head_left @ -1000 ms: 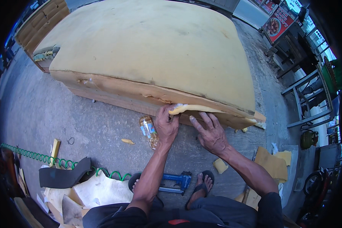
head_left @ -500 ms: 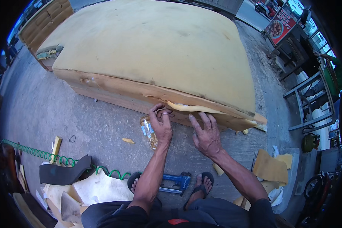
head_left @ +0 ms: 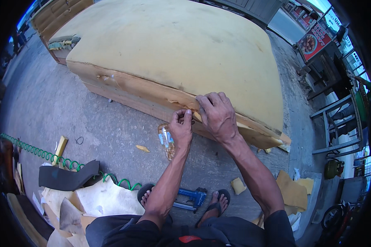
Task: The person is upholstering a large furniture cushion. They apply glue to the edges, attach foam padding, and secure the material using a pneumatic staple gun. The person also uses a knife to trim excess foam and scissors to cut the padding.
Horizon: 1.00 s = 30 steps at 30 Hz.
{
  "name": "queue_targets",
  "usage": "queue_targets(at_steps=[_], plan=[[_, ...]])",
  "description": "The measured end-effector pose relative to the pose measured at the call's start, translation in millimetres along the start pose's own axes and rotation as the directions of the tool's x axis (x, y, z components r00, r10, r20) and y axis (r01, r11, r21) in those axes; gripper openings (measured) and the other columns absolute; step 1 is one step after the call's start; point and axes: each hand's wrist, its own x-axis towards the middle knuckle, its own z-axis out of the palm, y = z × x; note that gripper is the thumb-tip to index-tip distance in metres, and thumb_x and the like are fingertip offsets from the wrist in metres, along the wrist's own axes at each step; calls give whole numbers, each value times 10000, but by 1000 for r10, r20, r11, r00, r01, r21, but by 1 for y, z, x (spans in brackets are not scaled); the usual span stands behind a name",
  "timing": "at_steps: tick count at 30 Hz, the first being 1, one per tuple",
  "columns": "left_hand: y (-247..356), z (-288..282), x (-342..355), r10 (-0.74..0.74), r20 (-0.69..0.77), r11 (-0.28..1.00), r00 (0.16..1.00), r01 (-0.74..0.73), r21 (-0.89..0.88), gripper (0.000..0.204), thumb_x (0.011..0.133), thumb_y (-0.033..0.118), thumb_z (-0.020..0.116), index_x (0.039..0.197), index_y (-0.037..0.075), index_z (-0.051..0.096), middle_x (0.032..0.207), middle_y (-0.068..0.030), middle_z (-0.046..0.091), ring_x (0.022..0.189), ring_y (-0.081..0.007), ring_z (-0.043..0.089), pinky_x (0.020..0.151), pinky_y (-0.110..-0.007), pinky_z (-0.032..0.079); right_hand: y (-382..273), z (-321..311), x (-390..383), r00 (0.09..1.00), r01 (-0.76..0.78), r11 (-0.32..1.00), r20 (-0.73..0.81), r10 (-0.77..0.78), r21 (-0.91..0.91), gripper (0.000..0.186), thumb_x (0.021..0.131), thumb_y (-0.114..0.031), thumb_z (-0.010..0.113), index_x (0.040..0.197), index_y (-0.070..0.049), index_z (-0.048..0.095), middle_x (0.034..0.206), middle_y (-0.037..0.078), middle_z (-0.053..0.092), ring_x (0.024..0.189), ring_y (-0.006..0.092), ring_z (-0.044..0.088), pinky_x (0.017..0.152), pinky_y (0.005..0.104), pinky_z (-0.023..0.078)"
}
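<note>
A big yellow foam-covered seat base (head_left: pixel 173 49) lies before me, its near side faced with tan foam over a wooden lower frame. My left hand (head_left: pixel 181 126) is closed in a pinch at the near side, thumb and forefinger at the end of a yellow foam strip (head_left: pixel 198 117). Just right of it, my right hand (head_left: pixel 219 117) has its fingers curled over the upper edge, closed on the same strip and hiding most of it. Its fingertips are partly hidden.
On the concrete are a clear bottle (head_left: pixel 166 140), a blue staple gun (head_left: pixel 192 199) between my feet, and a green coiled hose (head_left: pixel 33 147). Dark padding (head_left: pixel 68 176) and pale sheets (head_left: pixel 105 199) lie left; foam scraps (head_left: pixel 292 191) lie right. A metal frame (head_left: pixel 334 123) stands far right.
My right hand has moved up and left, onto the seat's edge beside my left hand. The foam strip that stuck out along the side is now mostly covered. My left hand has shifted slightly right.
</note>
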Motion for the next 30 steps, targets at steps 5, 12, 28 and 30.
queue_targets(at_steps=[5, 12, 28, 30], plan=[[-1, 8, -3, -85, 15, 982, 996, 86, -166, 320, 988, 231, 727, 1116, -55, 663, 961, -84, 713, 867, -139, 663, 812, -288, 547, 20, 16, -1, 992, -75, 996, 103, 69, 56, 206, 822, -97, 731, 1021, -73, 686, 898, 103, 627, 850, 314, 608, 775, 447, 527], [-1, 4, 0, -62, 101, 912, 993, 97, -398, 354, 984, 290, 735, 1128, -25, 665, 957, -54, 694, 846, -118, 638, 785, -272, 523, 25, 22, 7, 981, -73, 995, 186, 60, 65, 200, 821, -129, 759, 1007, -68, 716, 884, 115, 657, 837, 326, 629, 775, 443, 540], [8, 26, -2, -172, -141, 969, 975, 142, -204, 333, 988, 326, 731, 994, 8, 634, 848, -18, 626, 759, -108, 539, 709, -267, 467, 29, 24, 7, 979, -98, 988, 189, 75, 116, 218, 822, -110, 732, 1034, -62, 711, 886, 128, 654, 841, 345, 624, 781, 459, 532], [13, 29, -11, -252, -234, 967, 939, 254, -22, 422, 992, 414, 712, 1001, -1, 633, 849, -22, 623, 760, -125, 540, 712, -289, 472, 29, 22, 8, 977, -108, 985, 195, 80, 137, 222, 826, -110, 728, 1042, -61, 710, 890, 132, 656, 844, 350, 625, 780, 462, 531]])
